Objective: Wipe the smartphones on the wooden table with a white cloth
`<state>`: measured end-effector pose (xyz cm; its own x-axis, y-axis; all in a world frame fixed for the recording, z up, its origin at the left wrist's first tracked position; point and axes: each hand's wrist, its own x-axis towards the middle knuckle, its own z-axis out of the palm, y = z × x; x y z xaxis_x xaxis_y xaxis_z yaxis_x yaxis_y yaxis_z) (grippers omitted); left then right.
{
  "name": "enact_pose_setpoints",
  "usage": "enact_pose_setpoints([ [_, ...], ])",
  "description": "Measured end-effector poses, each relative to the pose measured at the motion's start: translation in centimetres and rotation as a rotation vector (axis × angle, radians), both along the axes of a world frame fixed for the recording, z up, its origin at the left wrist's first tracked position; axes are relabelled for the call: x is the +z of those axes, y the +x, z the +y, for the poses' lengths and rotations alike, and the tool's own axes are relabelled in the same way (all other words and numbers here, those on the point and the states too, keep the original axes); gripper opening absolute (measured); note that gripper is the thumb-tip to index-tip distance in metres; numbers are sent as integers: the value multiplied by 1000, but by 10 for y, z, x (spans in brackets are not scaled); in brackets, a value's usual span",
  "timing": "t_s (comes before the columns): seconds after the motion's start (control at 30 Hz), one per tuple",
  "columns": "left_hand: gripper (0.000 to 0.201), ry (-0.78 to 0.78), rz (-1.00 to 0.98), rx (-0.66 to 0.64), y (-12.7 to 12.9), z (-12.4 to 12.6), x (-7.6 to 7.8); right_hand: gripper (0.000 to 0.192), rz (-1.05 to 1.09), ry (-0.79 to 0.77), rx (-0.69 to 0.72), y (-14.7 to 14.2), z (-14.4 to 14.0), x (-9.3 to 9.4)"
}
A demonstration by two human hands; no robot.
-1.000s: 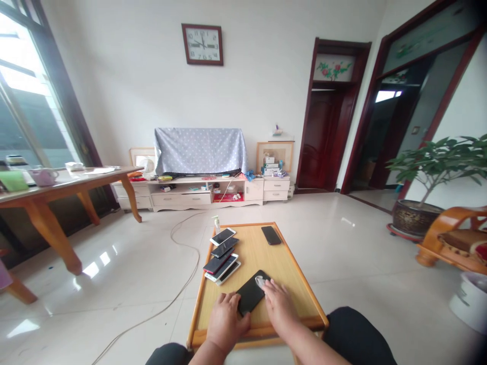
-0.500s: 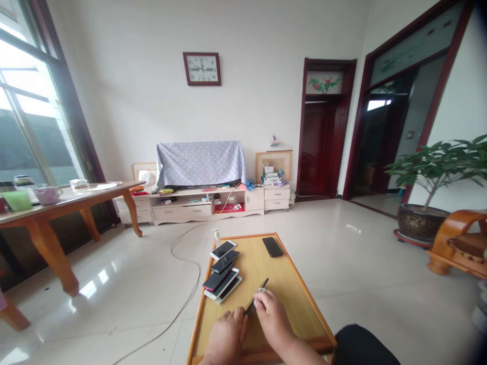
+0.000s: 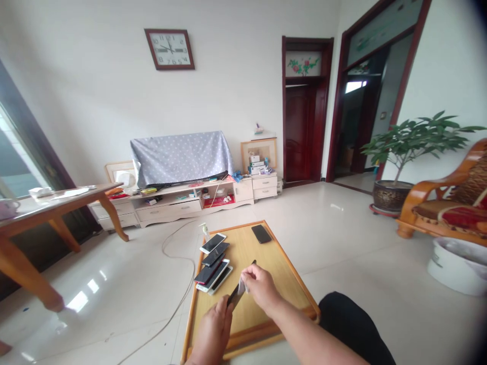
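To the far left of the grip, a row of smartphones (image 3: pixel 212 262) lies overlapping along the edge of the low wooden table (image 3: pixel 281 268). The left hand (image 3: pixel 212 332) is closed around the lower end of a black smartphone (image 3: pixel 239 289), held up on edge above the tabletop. Just right of it, the right hand (image 3: pixel 258 286) pinches a small whitish wipe (image 3: pixel 241 287) against the upper part of the phone. The phone looks thin, stiff and light, with smooth glass that is probably slippery and breakable; it is best held by its narrow side edges. Beyond the grip and to the right, another dark phone (image 3: pixel 262 233) lies flat.
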<state>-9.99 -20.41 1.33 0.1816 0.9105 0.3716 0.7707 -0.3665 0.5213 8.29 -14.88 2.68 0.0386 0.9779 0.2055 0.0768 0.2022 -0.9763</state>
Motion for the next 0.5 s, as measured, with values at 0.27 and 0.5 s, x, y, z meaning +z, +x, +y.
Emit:
enact_pose_setpoints([
  [0.27,38,-349,-627,-91,30,-18,27,37,60,20,-246,46,20,13],
  [0.5,38,-435,-808,-81,39,-19,19,15,-377,270,-131,19,-47,8],
])
